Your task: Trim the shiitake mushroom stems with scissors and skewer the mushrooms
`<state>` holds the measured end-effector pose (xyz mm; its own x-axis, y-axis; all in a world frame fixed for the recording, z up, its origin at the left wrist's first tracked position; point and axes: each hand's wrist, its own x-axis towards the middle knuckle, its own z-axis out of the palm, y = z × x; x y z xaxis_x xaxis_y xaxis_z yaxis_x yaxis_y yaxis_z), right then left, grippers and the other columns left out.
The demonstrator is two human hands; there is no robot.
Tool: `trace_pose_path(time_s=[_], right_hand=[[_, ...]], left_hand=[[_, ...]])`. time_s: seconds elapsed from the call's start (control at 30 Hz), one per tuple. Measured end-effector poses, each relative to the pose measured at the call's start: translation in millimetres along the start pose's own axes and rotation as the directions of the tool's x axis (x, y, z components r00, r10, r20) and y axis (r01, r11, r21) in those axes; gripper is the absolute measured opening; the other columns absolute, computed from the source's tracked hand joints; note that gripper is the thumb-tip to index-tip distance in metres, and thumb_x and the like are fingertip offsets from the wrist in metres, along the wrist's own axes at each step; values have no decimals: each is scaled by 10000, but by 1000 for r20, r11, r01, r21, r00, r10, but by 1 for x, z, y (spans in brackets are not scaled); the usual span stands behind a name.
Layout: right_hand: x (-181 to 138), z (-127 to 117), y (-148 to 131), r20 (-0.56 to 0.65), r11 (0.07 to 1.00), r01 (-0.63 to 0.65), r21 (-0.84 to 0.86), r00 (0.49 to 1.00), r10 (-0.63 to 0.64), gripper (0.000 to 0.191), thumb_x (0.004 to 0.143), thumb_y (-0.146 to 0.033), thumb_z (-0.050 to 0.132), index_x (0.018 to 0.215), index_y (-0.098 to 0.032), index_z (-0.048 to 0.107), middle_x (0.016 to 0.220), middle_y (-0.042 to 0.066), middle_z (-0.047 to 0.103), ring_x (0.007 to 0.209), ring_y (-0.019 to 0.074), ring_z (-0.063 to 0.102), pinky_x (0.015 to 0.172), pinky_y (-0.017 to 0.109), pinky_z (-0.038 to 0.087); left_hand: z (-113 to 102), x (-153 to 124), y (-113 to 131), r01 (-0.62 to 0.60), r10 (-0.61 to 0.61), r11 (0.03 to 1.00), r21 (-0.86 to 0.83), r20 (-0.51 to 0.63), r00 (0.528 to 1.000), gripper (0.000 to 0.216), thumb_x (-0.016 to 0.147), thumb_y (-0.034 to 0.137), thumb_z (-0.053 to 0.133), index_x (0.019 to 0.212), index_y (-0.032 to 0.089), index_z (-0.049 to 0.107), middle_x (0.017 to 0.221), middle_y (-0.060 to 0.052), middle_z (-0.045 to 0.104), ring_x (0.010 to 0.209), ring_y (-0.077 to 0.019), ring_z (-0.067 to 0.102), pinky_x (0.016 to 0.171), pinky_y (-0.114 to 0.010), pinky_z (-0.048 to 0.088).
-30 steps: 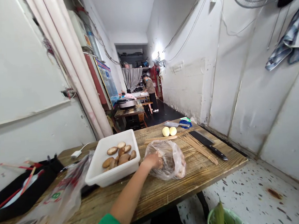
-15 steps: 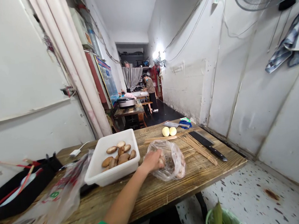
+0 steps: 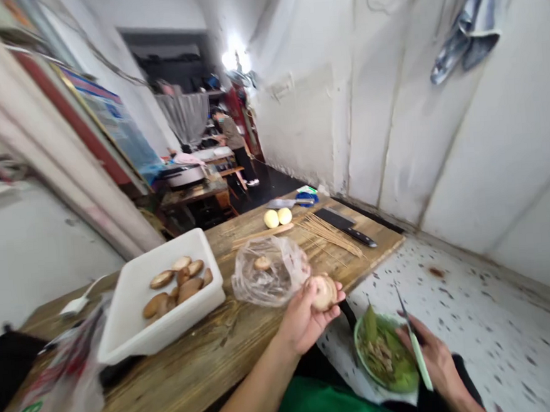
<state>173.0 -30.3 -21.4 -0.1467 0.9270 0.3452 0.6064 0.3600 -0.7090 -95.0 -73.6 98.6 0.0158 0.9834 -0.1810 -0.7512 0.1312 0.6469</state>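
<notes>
In my left hand [image 3: 304, 323] is a pale brown mushroom [image 3: 324, 292], gripped by its edge between thumb and fingers past the table's front edge. My right hand [image 3: 433, 352] is closed around a small knife [image 3: 417, 350] with a pale green handle, its thin blade pointing up. Below and between the hands, a green bin [image 3: 395, 381] on the floor holds leaves and scraps. Just behind my left hand, a clear plastic bag [image 3: 249, 280] lies open on the table with a mushroom [image 3: 262, 263] showing inside. Several mushrooms [image 3: 189, 289] lie in a white tub [image 3: 124, 342] at left.
Thin wooden skewers [image 3: 333, 236] and a black cleaver [image 3: 345, 226] lie at the table's right. Behind are two pale yellow round items [image 3: 278, 218] and another knife [image 3: 282, 203]. A person [image 3: 233, 140] stands far back. A plastic bag [image 3: 75, 383] lies at the left.
My left hand has come out of the clear bag with a mushroom and moved right, past the table edge. My right hand with the knife has come into view. The camera has turned right and down.
</notes>
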Motion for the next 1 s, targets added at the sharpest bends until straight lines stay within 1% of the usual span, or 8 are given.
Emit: trace_pose_path(time_s=[0.07,0.17,0.33,0.47,0.63,0.77,0.87,1.0], right_hand=[[0,-19,-13,54,988,146,-56,988,-143,415,900,-481,545,1172,-184,643,978,92,714,817,215,689,705,311,568],[3,-48,-35,202,915,339,-218,933,-298,397,924,-351,511,1272,-179,594,958,99,682,796,197,658,680,294,537],[0,-71,-40,315,758,479,-443,875,-369,404,855,-165,478,1232,-140,621,863,87,653,733,185,617,629,281,484],[2,-75,-38,363,664,538,-518,842,-399,434,801,-134,503,1218,-114,622,833,79,641,707,191,593,614,295,453],[12,-82,-57,460,585,576,-571,815,-353,495,726,-105,558,1218,-122,607,853,82,638,765,215,587,652,316,429],[17,-83,-68,521,561,580,-590,805,-284,423,852,-238,564,1255,-110,569,852,97,641,757,228,587,631,327,410],[20,-84,-72,583,554,614,-562,769,-261,405,947,-373,475,1222,-91,572,827,102,653,707,219,596,581,319,380],[24,-84,-73,681,509,678,-531,699,-220,283,980,-281,405,1065,-95,602,719,72,645,557,168,546,492,309,280]], left_hand=[[6,5,-29,196,-196,975,-102,1,981,404,890,522,572,1053,153,602,987,-148,700,857,-223,688,700,-289,526],[8,13,-56,296,-302,945,-136,-25,953,474,967,524,383,1012,121,629,915,-151,697,826,-220,682,756,-338,539],[9,18,-70,212,-211,977,-4,-76,974,476,974,496,389,1027,99,648,907,-141,702,823,-221,681,726,-329,546],[11,19,-70,138,-134,986,94,-49,990,513,936,551,458,1016,87,662,922,-146,714,833,-226,691,717,-305,547],[13,20,-72,117,-95,966,231,-104,990,605,821,659,575,959,81,690,893,-158,734,828,-252,701,691,-329,563],[16,19,-74,53,-13,947,318,-127,992,623,766,710,592,883,110,714,852,-128,740,828,-256,701,688,-332,567],[17,17,-76,52,-2,941,335,-147,989,606,755,712,599,847,125,717,838,-117,741,809,-259,699,678,-349,574],[14,18,-81,101,-48,943,317,-172,984,580,767,695,601,806,125,699,774,-107,730,724,-246,693,677,-383,582]])
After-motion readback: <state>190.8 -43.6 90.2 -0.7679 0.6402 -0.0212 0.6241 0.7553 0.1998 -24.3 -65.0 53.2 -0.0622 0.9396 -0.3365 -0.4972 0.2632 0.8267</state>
